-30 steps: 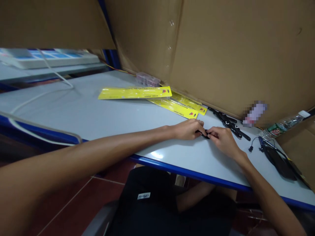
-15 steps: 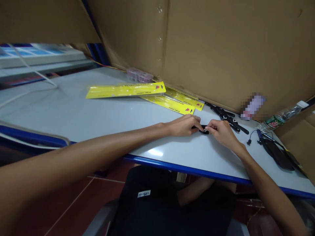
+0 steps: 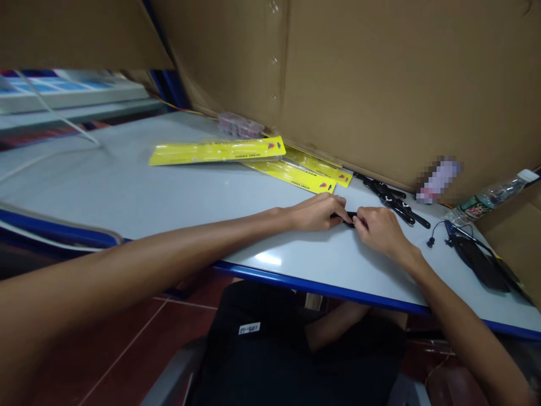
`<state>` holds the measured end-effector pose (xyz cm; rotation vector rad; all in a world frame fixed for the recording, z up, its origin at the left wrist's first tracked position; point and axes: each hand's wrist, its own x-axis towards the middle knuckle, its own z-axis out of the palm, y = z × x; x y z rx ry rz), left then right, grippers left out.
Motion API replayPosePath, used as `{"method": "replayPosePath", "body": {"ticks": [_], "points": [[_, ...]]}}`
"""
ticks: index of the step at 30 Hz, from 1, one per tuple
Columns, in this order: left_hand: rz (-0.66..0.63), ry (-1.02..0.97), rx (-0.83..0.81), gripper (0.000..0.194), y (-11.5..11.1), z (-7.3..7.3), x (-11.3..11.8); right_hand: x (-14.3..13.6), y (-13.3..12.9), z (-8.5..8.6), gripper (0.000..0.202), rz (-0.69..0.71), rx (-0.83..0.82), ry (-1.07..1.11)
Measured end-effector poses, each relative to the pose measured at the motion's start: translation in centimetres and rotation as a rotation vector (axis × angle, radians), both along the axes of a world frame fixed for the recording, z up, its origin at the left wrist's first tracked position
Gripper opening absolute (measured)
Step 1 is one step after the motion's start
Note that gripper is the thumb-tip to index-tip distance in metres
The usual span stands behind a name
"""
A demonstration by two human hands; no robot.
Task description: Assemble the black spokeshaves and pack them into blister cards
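A small black strap-like piece (image 3: 350, 219) lies low over the table between my two hands, mostly covered by fingers. My left hand (image 3: 320, 212) is closed on its left end, thumb and index finger pressed to it. From the other side my right hand (image 3: 379, 226) pinches the right end, with the fingers curled. Just beyond the right hand is a loose pile of similar black strap-like pieces (image 3: 391, 198), some with shiny silvery spots.
Yellow blister packs (image 3: 215, 152) lie overlapped behind my hands. A clear plastic box (image 3: 240, 125) stands by the cardboard wall (image 3: 359, 84). At right are a plastic bottle (image 3: 492, 197), a dark flat pouch (image 3: 479, 262) and thin black earphones (image 3: 430, 242). The table's blue edge (image 3: 321, 288) runs in front.
My right fingers have closed further over the black piece, hiding the silvery spot seen on it before. Both hands stay nearly in place; the view has shifted slightly.
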<state>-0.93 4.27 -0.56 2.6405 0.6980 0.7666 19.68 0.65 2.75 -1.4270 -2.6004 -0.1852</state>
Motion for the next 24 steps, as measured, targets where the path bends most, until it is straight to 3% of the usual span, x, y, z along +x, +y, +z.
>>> {"method": "replayPosePath", "body": {"ticks": [3, 5, 7, 12, 15, 20, 24], "points": [[0.002, 0.004, -0.008, 0.034, 0.0, 0.0, 0.0, 0.1, 0.7, -0.2, 0.04, -0.104, -0.091, 0.159], [0.013, 0.014, -0.004, 0.035, -0.1, 0.0, 0.0, 0.9, 1.3, 0.1, 0.044, -0.041, -0.086, 0.285], [0.016, 0.022, -0.001, 0.036, -0.1, 0.1, 0.0, 2.0, 1.7, 0.5, 0.032, 0.073, -0.082, 0.368], [0.009, 0.012, -0.015, 0.035, -0.1, 0.1, 0.0, 3.6, 2.0, 0.8, 0.026, 0.234, -0.109, 0.255], [0.009, 0.004, -0.015, 0.034, -0.1, 0.0, 0.0, 3.2, 1.7, 0.6, 0.044, 0.217, -0.071, 0.261], [-0.003, -0.012, -0.013, 0.034, 0.1, -0.2, 0.0, 2.7, 1.4, 0.5, 0.038, 0.245, -0.1, 0.382], [0.003, -0.004, -0.028, 0.033, 0.0, -0.2, 0.1, 2.9, 1.5, 0.5, 0.063, 0.178, -0.031, 0.354]]}}
